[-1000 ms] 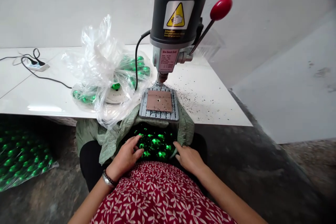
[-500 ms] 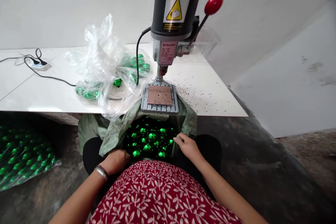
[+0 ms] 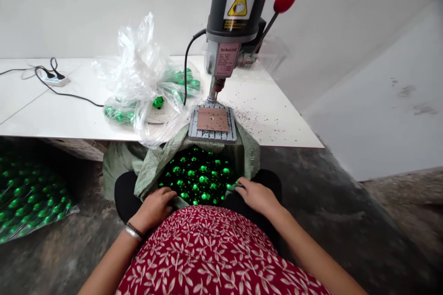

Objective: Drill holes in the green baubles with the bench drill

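Observation:
A green woven sack (image 3: 249,150) hangs open from the table's front edge above my lap, with many shiny green balls (image 3: 203,179) inside. My left hand (image 3: 157,207) is closed on the near left part of the sack's rim. On the right, my right hand (image 3: 254,195) pinches the sack's edge between thumb and fingers. Straight ahead of the sack stands a bench drill (image 3: 226,32), its grey base (image 3: 212,136) carrying a brown square plate (image 3: 212,120) with a small hole in it.
A clear plastic bag (image 3: 138,69) with green balls lies on the white table (image 3: 79,120), left of the drill. Behind it to the left is a power strip (image 3: 57,79). Dark crumbs surround the drill base. Another bag of green balls (image 3: 31,198) rests at the lower left.
Both hands have shifted slightly, and the sack's mouth is spread so that more green balls show. The view has moved a little, with the table now higher in it.

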### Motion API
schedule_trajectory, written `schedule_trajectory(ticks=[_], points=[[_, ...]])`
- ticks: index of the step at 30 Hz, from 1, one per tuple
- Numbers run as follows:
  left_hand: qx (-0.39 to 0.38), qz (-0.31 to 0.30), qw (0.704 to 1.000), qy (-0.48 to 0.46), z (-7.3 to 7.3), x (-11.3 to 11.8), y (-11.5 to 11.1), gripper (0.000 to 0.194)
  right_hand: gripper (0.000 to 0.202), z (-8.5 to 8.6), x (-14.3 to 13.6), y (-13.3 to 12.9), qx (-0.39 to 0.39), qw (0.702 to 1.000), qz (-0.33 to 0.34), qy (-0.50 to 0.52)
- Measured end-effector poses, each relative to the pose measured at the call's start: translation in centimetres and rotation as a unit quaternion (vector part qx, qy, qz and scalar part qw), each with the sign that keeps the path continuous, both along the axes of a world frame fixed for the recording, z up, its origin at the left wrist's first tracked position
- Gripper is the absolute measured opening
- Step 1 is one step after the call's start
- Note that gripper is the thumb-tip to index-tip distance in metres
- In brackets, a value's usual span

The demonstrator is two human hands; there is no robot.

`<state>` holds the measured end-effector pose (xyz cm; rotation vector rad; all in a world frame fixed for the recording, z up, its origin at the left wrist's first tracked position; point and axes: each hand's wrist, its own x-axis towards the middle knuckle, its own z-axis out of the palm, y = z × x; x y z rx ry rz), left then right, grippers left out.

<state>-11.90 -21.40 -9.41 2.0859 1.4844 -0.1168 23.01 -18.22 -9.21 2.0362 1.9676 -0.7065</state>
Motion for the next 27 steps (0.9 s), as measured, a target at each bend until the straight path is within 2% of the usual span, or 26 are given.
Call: schedule_trajectory(ticks=[2,5,8,12,15,19,22,25,27], points=[[-0.012,-0.026,0.998,0.06,0.0,1.6,0.6,0.05,0.045,-0.1,-1.8,-0.5,-0.006,0.999,0.044,-0.012],[-0.031,-0.027,0.988,0.149,-0.5,3.3,1.3,0.042,0.048,-0.7,-3.7,-0.9,-0.024,0.994,0.096,-0.042],[-0.026,-0.025,0.985,0.17,-1.2,4.3,1.4,0.033,0.044,-2.0,-4.6,-0.7,-0.037,0.989,0.112,-0.089],[-0.021,-0.036,0.985,0.17,-1.9,4.1,1.1,0.028,0.038,-3.7,-4.9,0.0,-0.043,0.987,0.117,-0.105],[-0.02,-0.077,0.984,0.158,-2.1,3.0,0.9,0.027,0.032,-4.5,-4.4,-0.3,-0.055,0.989,0.114,-0.074],[-0.022,-0.182,0.978,0.1,-2.2,2.3,1.4,0.03,0.03,-5.2,-3.2,-1.8,-0.054,0.995,0.082,0.0],[-0.046,-0.227,0.966,0.112,-2.7,3.0,1.9,0.03,0.03,-5.4,-3.1,-2.4,-0.027,0.999,0.017,0.036],[-0.087,-0.242,0.959,0.123,-3.6,3.2,2.1,0.027,0.032,-4.8,-3.6,-0.6,0.023,0.996,-0.07,0.041],[-0.102,-0.225,0.966,0.074,-4.3,2.7,2.2,0.026,0.035,-3.8,-4.1,1.6,0.065,0.991,-0.105,0.047]])
